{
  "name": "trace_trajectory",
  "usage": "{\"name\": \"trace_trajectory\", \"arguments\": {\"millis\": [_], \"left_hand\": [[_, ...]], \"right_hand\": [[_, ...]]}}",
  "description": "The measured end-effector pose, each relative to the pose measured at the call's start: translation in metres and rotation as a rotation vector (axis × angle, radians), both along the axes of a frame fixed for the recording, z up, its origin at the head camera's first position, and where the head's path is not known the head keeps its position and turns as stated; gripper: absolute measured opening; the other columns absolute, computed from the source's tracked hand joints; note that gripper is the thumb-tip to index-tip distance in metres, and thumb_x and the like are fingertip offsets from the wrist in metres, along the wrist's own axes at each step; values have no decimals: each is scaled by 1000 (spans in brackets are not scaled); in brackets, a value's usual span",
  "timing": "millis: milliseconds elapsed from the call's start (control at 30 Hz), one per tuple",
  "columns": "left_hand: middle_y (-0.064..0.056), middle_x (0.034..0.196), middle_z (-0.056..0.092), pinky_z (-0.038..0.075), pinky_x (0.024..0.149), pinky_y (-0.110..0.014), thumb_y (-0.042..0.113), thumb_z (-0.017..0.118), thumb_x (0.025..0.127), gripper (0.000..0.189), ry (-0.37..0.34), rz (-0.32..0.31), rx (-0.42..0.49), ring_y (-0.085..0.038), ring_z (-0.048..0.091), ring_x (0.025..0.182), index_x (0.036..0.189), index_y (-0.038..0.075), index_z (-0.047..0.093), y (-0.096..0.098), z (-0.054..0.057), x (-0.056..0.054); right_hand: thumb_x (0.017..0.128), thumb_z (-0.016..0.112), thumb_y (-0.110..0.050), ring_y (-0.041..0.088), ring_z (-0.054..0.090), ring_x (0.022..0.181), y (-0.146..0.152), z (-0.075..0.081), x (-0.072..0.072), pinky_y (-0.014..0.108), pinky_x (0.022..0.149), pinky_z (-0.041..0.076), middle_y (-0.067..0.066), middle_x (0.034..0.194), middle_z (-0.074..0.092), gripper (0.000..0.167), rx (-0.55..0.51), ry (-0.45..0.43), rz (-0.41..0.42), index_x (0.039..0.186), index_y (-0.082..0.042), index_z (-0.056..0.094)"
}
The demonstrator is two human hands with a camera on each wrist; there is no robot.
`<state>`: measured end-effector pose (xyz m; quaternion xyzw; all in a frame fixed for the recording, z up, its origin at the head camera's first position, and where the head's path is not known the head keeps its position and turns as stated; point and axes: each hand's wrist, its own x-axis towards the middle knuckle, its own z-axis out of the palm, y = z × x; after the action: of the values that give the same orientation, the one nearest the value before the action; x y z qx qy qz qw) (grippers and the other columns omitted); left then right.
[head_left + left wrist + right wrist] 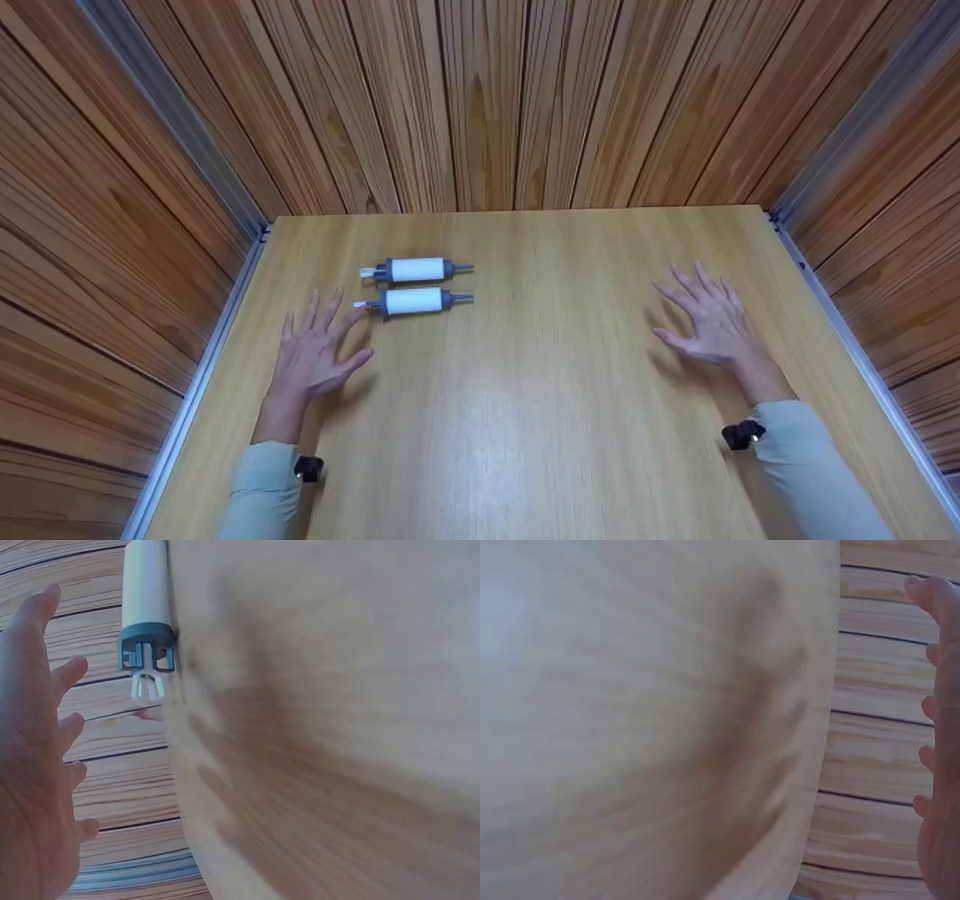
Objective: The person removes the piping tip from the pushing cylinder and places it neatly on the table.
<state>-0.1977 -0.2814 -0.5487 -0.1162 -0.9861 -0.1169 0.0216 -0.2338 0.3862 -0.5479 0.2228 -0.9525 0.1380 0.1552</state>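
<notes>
Your left sleeve [259, 491] and right sleeve [821, 472] extend over the table [540, 360]. Your left hand [311, 358], fingers spread and holding nothing, hovers just beside the nearer white-and-grey cylinder [415, 301]. Parallel beyond it lies the farther cylinder [418, 269], both left of centre. Your right hand [712, 322], fingers also spread, grasping nothing, hovers well apart from them.

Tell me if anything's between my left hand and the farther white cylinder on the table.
Yes, seemingly: the nearer white cylinder lies alongside the farther white cylinder, on the side toward your left hand. A straight reach would probably pass over it. Nothing visible blocks the farther one's left end.
</notes>
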Motion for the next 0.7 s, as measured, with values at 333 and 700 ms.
{"name": "trace_trajectory", "arguments": {"millis": [333, 700], "left_hand": [[-11, 191, 19, 13, 134, -86, 70, 62, 102, 82, 14, -15, -4, -49, 9, 178, 172, 30, 48, 19, 9, -13], [-10, 192, 18, 13, 133, -87, 68, 65, 100, 86, 1, -41, 21, -50, 7, 178, 175, 33, 42, 32, 11, -21]], "right_hand": [[87, 83, -46, 64, 40, 161, -24, 1, -10, 91, 123, 29, 25, 173, 51, 82, 13, 54, 57, 162, -20, 61], [87, 82, -46, 62, 39, 163, -41, 4, -13, 90, 125, 28, 25, 175, 50, 81, -3, 45, 112, 161, -19, 61]]}}
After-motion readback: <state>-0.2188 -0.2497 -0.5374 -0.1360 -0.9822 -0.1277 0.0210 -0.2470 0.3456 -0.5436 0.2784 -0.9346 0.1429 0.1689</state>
